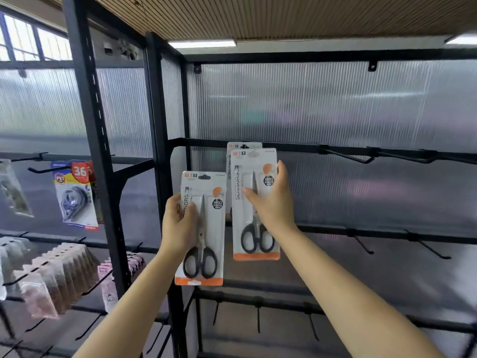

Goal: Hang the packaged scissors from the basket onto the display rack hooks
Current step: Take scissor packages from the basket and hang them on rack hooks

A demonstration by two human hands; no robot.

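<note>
My left hand [180, 223] grips an upright scissors pack [201, 228] in curled fingers: white card, orange base, black handles down, blades pointing up. My right hand [271, 202] clasps a matching upright pack [254, 205] up at the rack's crossbar [206, 143], just before another pack [244, 146].

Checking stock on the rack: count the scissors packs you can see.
3. One in the left hand, held below the bar; one gripped by the right hand at the hook; one hanging behind it, mostly hidden. More may be concealed.
</note>
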